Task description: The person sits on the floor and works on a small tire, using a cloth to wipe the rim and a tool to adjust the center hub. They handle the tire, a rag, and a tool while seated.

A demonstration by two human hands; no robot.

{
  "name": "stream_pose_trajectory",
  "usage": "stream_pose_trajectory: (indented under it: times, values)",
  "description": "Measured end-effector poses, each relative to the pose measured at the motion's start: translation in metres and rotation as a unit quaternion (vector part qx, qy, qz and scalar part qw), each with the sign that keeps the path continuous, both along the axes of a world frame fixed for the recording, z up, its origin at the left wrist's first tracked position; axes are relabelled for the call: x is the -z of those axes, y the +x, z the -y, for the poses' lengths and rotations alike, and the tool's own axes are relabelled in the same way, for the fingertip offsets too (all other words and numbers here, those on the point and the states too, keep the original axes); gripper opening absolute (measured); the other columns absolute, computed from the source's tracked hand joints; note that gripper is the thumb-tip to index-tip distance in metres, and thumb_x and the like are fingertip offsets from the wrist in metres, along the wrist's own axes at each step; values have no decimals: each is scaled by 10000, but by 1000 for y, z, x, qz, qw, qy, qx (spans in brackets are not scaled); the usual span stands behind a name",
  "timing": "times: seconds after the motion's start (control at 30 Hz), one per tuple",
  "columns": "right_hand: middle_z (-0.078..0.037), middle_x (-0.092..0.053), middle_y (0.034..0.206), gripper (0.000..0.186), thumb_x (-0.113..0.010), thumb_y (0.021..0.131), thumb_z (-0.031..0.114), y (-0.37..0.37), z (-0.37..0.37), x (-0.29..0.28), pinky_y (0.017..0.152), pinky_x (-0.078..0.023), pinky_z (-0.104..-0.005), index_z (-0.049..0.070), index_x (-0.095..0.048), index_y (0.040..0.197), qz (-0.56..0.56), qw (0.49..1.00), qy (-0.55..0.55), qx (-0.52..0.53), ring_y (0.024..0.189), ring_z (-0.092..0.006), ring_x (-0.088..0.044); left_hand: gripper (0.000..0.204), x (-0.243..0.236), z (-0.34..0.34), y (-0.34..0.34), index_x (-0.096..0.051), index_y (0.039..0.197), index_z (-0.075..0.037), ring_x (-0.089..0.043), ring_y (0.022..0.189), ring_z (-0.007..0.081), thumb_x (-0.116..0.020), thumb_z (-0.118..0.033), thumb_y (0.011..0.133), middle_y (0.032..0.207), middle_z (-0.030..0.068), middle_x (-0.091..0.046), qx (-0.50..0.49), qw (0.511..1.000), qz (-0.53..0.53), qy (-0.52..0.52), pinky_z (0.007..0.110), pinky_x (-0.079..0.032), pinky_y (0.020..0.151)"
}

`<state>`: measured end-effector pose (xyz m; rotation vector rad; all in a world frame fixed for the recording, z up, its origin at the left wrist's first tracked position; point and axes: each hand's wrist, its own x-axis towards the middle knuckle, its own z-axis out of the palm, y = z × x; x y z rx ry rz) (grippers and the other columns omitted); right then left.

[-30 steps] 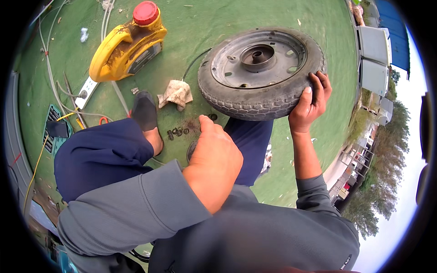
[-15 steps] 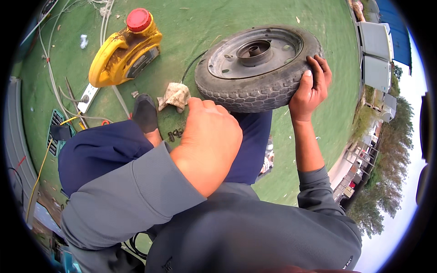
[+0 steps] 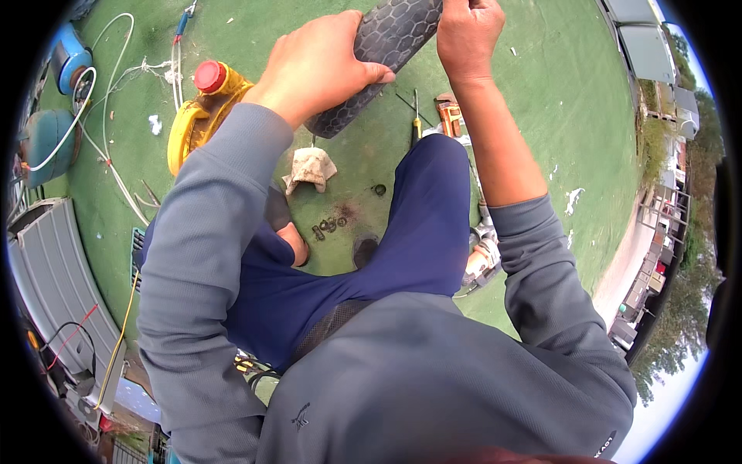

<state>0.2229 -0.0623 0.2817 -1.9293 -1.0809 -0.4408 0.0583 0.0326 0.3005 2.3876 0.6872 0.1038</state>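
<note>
Toward twelve o'clock, the wheel [image 3: 398,35] is tilting steeply, showing me its honeycomb tread while its far end is running out of view. The left hand [image 3: 321,66] is gripping it from eleven o'clock, the thumb [image 3: 377,73] pressing across the tread. The right hand [image 3: 470,39] is standing at one o'clock, at the wheel's other side; the upper edge is cutting off its fingertips, so I am not able to tell whether it is gripping.

For handling this well, I am favouring palms bearing on opposite sides of the tread, elbows staying near the body, and any turning being slow, as I am judging the wheel to be awkwardly heavy. I am also wanting it kept clear of the rag [image 3: 311,168] at half past ten and the small dark parts [image 3: 331,226] lying close in at nine, since a slip could be scattering them.

Compared with half a second ago, the wheel is now presenting its tread instead of its rim and hub, and is sitting farther toward twelve. The left hand is now clasping the tread instead of curling just below it. The small parts are showing more fully, and a yellow-handled screwdriver [image 3: 417,127] is appearing between twelve and one.
</note>
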Motion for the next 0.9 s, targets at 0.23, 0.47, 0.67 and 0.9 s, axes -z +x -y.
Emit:
stream_pose_trajectory:
  times: [0.23,0.47,0.67,0.9]
  values:
    - [-72,-735,899,244,-611,1018,165,-32,125,153,736,-510,-292,-27,-758,1050,-417,907,27,51,801,-117,-639,895,-5,2,22,-462,1521,46,-713,1143,307,-861,-333,815,1234,233,-721,-48,995,47,-77,395,-529,1003]
    - [-223,-759,1025,336,-663,942,271,-78,139,147,889,-561,-450,-9,-751,1107,-454,839,-286,-92,986,-388,-730,831,18,-5,42,-521,1402,41,-711,1137,319,-876,-399,793,1214,208,-725,-46,993,102,39,413,-537,990]
    - [-266,-738,1030,378,-672,926,306,-79,150,143,902,-554,-502,-25,-745,1093,-429,842,-313,-95,1012,-438,-705,870,19,-5,58,-529,1438,31,-730,1116,322,-887,-400,773,1226,200,-737,-37,994,103,16,408,-548,976]
    - [-255,-744,1018,394,-676,935,316,-69,165,139,887,-555,-486,-23,-731,1130,-433,842,-314,-70,988,-425,-712,1007,19,19,67,-486,1483,62,-697,1191,340,-895,-497,752,1305,225,-702,-34,992,73,98,415,-530,1021]
